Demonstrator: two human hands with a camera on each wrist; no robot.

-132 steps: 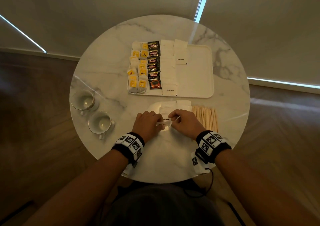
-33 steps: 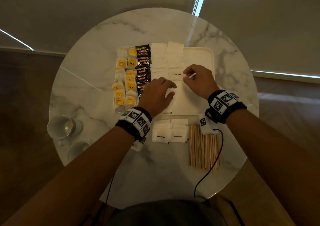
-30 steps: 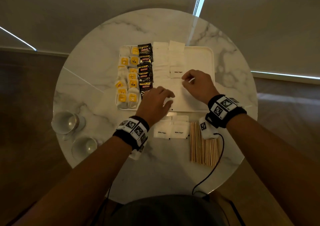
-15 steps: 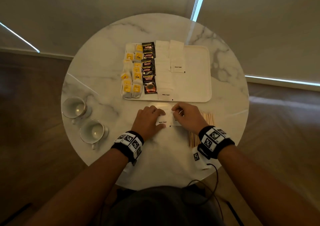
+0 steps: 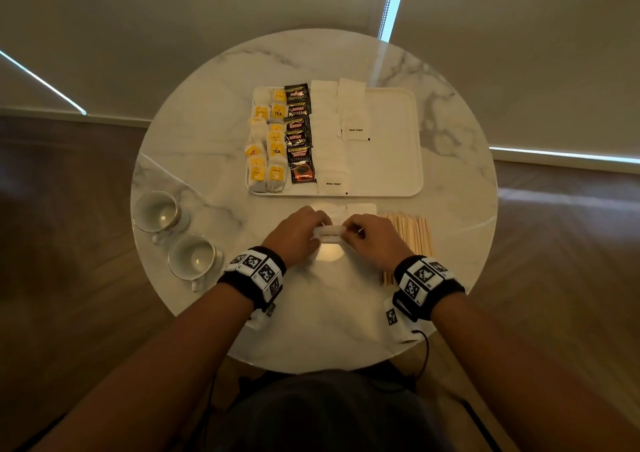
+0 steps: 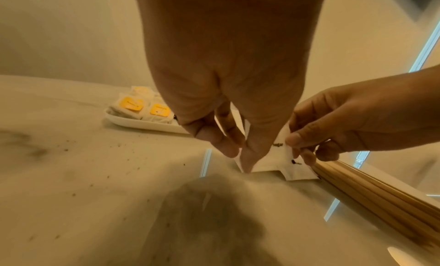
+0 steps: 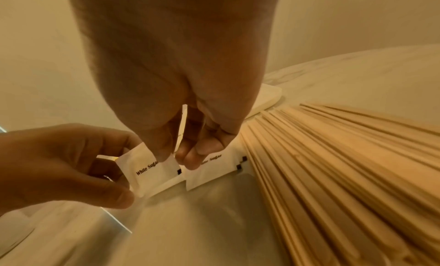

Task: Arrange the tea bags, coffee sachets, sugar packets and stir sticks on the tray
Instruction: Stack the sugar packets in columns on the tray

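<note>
white sugar packets [image 5: 355,119] | yellow-tagged tea bags [image 5: 267,140] | black-red coffee sachets [image 5: 298,133] | white-grey marble table [image 5: 194,147]

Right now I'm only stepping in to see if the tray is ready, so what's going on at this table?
Not ready yet. A person is lifting a white sugar packet off a small pile on the marble table, pinching it with both the left hand and right hand. The tray already holds rows of tea bags, coffee sachets and sugar packets, with its right part bare. The stir sticks lie on the table beside the right hand.
</note>
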